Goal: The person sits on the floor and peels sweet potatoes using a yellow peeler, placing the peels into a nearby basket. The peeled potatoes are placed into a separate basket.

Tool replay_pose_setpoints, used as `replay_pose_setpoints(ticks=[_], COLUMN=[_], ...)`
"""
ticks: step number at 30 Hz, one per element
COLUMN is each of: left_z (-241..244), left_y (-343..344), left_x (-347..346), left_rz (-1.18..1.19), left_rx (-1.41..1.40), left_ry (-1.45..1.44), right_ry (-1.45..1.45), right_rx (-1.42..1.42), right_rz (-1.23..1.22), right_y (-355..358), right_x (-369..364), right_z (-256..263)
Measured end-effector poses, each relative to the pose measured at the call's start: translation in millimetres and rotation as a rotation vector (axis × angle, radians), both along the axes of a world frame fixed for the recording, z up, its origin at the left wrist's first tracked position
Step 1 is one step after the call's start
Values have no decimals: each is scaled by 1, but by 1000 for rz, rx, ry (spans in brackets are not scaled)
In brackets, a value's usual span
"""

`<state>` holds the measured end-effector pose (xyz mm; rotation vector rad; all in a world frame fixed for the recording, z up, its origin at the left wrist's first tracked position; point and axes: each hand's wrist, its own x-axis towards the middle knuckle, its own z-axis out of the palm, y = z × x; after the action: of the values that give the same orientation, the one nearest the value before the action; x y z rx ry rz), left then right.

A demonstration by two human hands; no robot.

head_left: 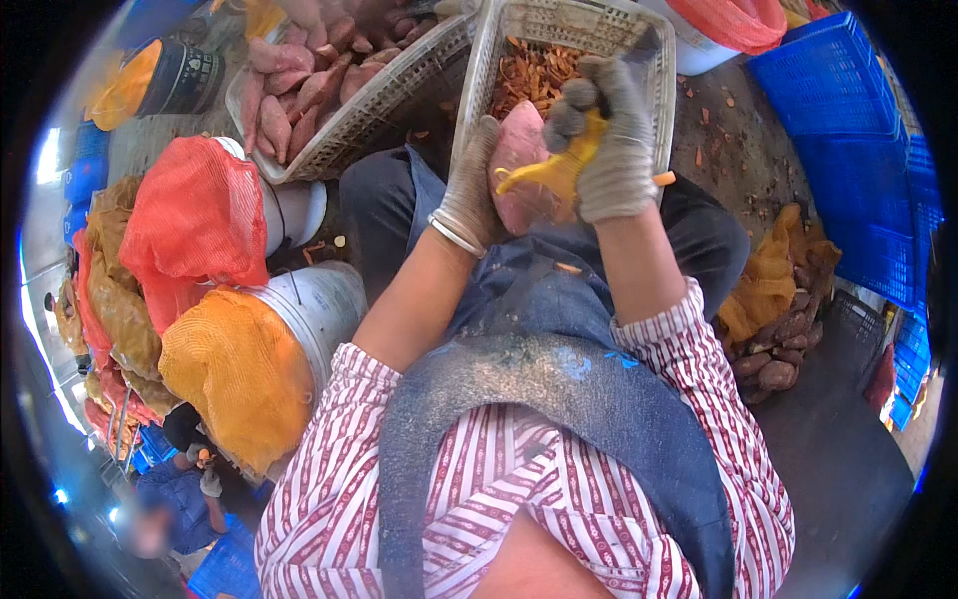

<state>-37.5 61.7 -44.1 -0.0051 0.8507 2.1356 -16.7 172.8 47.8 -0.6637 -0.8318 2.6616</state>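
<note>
My left hand (477, 183), in a grey-brown knit glove, grips a large pink-skinned sweet potato (522, 138) from its left side. In my gloved right hand (617, 142) is a yellow-handled peeler (550, 172), lying against the sweet potato's right side. Its blade is blurred. Both hands are above my lap, at the near end of a pale plastic crate (471, 82). Orange peelings (531, 75) lie inside that crate. Part of the sweet potato is hidden behind the hands and the tool.
Upper left, a second crate (344, 112) holds many sweet potatoes (299, 82). White buckets (318, 307) draped with red mesh (198, 217) and orange mesh (239, 374) stand left. Blue crates (838, 142) are stacked right, near a mesh sack of tubers (778, 359). Another person (176, 498) sits lower left.
</note>
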Motion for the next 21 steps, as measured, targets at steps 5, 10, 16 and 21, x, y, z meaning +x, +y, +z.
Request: replay_pose_setpoints(ticks=[5,10,16,21], left_z=[32,30,11,27], left_y=[-24,-36,-10,-35], left_x=[24,27,31,43], left_rz=[-76,-78,95,-176], left_rx=[209,-126,-227,-208], left_ry=[-441,-296,-407,-293], right_ry=[36,-331,-68,-223], right_rx=[-192,245,104,-27], right_rz=[75,-562,-125,-322], right_y=[35,150,24,48], right_x=[-29,-24,17,-19], right_z=[-54,-92,-34,-61])
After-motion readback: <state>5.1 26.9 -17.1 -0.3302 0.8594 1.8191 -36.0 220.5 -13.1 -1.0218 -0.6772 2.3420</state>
